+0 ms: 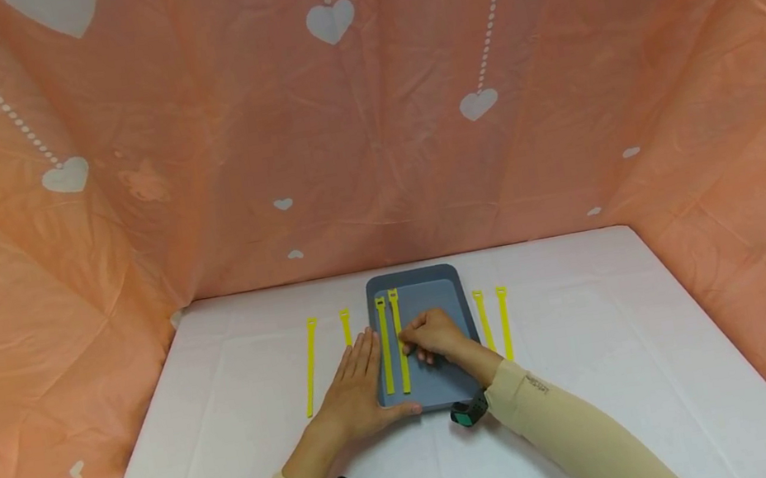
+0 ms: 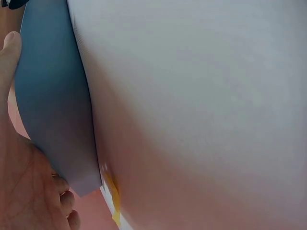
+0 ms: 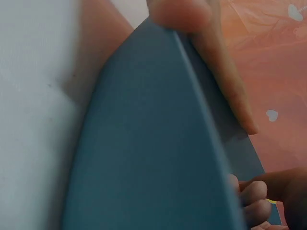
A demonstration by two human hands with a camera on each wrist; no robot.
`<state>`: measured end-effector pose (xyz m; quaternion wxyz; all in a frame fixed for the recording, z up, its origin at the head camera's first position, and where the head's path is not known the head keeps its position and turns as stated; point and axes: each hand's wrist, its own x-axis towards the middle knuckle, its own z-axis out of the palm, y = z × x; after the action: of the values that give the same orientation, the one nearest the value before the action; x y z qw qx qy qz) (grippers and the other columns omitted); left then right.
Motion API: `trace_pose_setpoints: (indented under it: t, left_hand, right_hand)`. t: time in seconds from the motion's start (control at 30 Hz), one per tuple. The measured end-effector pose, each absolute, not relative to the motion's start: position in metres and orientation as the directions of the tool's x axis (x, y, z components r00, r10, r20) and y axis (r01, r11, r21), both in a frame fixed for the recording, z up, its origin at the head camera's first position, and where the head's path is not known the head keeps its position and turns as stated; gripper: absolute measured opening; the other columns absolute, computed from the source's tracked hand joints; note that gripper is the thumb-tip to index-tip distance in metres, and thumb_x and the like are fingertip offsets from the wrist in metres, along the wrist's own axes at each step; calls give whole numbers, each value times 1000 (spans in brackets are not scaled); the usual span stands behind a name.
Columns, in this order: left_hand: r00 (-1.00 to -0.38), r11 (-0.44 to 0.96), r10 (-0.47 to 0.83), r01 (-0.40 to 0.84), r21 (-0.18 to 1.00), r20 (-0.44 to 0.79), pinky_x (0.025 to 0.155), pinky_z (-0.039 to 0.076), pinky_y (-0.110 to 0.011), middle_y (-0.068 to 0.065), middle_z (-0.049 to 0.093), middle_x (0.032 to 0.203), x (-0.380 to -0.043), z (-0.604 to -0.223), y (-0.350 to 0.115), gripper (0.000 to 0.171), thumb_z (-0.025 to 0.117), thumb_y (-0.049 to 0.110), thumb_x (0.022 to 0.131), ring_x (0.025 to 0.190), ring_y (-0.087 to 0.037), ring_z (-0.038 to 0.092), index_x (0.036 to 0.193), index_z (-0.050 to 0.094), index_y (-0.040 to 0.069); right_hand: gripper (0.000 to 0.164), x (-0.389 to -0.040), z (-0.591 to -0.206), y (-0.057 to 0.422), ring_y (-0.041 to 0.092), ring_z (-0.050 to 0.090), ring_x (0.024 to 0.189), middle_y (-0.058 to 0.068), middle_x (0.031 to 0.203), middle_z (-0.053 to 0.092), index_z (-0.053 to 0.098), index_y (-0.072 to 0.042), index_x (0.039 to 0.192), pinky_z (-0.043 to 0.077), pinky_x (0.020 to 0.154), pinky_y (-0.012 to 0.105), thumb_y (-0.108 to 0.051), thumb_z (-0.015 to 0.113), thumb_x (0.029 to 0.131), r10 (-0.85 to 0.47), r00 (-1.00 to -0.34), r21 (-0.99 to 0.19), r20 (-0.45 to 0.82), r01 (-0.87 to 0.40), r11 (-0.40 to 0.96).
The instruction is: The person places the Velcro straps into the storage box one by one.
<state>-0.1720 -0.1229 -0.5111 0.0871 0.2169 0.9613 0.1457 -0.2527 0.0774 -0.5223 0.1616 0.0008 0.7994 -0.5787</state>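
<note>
Cloth [image 1: 396, 86], heart-printed, backs white table [image 1: 206, 401]; left grip [image 1: 356, 393] straight-fingered against tray [image 1: 437, 297], right grip [image 1: 435, 333] pinching yellow strap [image 1: 397, 320].

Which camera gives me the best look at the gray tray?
Head view: the tray shows nearly whole, though the left hand and right hand hide parts. The left wrist view shows only outer side; the right wrist view, mostly outer side close up.

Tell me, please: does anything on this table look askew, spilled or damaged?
Nothing clearly stands out. The two yellow strips in the gray tray lie nearly parallel, and I see no spill or damage. The leftmost strip slants in the head view, but perspective may explain this.
</note>
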Motion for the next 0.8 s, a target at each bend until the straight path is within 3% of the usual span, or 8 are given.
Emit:
trace_pose_setpoints:
  t: [0.8]
  left_hand:
    - [-894,874,437,396,281,-100,135,7,-50,-16,1,180,-172,-514,-121,131,63,84,89,167,-31,-1,171,7,0]
  right_hand:
    - [14,-255,-526,76,7,56,40,5,62,71,78,6,90,47,38,20,-4,72,97,-187,-956,-919,-226,146,365]
